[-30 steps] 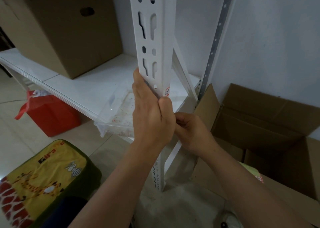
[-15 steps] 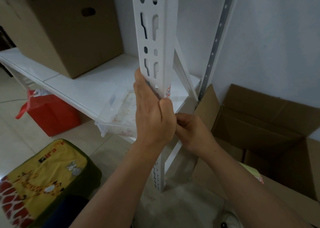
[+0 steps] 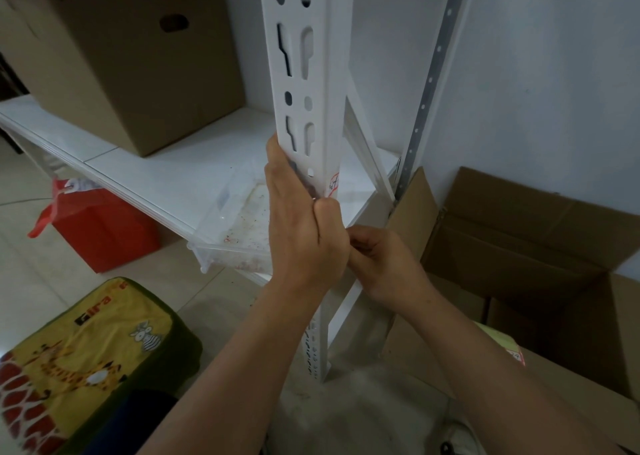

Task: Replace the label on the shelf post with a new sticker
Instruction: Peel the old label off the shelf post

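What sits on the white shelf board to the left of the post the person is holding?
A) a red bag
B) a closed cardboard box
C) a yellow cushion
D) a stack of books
B: a closed cardboard box stands on the white shelf board, left of the shelf post that the left hand grips; the red bag and the yellow cushion are down on the floor.

The left hand (image 3: 304, 233) is gripping the white shelf post (image 3: 311, 74) from its left side, fingers lying flat up the slotted face and thumb pressing at the post's front corner. A small label (image 3: 334, 182) with red edging and dark handwriting is sitting on the post just above that thumb. The right hand (image 3: 384, 260) is curling in behind the post, touching the left hand. A cardboard box (image 3: 131, 60) is resting on the shelf board (image 3: 166, 174), near its left edge.
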Demonstrator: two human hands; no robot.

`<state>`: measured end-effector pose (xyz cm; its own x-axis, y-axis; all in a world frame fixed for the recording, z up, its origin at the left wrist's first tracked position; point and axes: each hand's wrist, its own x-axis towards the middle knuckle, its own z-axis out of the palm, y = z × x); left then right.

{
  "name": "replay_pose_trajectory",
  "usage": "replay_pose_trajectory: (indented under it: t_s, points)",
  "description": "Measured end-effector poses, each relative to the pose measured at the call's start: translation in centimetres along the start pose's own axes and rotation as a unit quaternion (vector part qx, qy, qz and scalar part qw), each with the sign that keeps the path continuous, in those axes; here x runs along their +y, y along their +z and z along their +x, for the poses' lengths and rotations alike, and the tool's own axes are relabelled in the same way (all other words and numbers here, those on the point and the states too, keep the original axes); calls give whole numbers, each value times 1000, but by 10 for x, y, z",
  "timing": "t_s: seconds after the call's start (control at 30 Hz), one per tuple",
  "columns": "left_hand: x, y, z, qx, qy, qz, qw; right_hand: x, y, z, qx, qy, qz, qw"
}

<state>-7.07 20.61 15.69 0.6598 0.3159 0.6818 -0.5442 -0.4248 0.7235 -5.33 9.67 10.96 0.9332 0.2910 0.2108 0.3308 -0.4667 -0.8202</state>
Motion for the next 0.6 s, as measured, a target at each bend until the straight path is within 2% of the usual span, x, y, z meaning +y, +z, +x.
replay_pose_trajectory:
  t_s: [0.23, 0.4, 0.5, 0.6]
  points:
    - [-8, -17, -4, -63, -21, 2, 998, -7, -3, -2, -15, 15, 17, 1000]
    - [-11, -24, -15, 51, 46, 62, 996, -9, -4, -1, -23, 25, 4, 999]
    - [-12, -26, -18, 59, 81, 75, 992, -9, -3, -3, -22, 23, -2, 999]
    - [-12, -27, -21, 36, 110, 74, 990, -13, -4, -5, -10, 15, -3, 1000]
